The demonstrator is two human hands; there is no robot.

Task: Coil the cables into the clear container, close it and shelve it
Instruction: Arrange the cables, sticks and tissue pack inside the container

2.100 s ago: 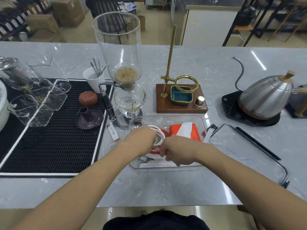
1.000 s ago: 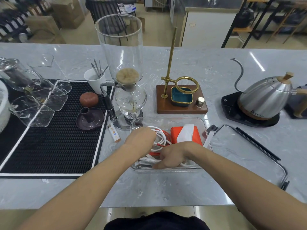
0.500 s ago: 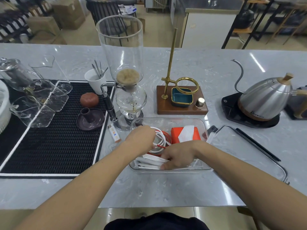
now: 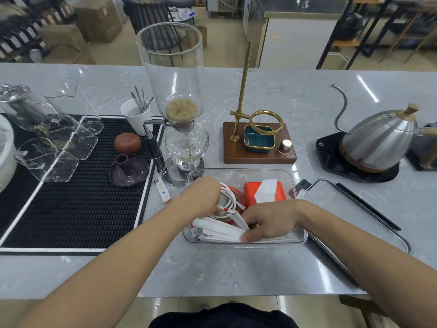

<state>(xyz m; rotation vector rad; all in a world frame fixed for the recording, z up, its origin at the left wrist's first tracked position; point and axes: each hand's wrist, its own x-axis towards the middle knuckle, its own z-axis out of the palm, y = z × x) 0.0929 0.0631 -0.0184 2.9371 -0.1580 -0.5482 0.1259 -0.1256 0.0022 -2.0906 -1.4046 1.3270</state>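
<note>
A clear rectangular container (image 4: 243,172) sits on the grey counter in front of me. Inside it lie a coiled white cable (image 4: 229,197) over a red cable (image 4: 238,194), an orange tissue pack (image 4: 277,191) and several white sachets (image 4: 217,229). My left hand (image 4: 203,195) grips the white coil at the container's left side. My right hand (image 4: 267,221) reaches into the near right part, its fingers curled on the white sachets. The clear lid (image 4: 350,216) with dark clips lies flat just right of the container.
A glass siphon brewer (image 4: 179,119) stands right behind the container, a lighter (image 4: 163,191) beside it. A wooden stand with a brass ring (image 4: 259,143) is behind, a steel kettle (image 4: 378,143) at the right. A black mat (image 4: 71,185) with glassware fills the left.
My right hand has dropped from the cable coil to the near side of the container, onto the white sachets. My left hand has stayed on the coil.
</note>
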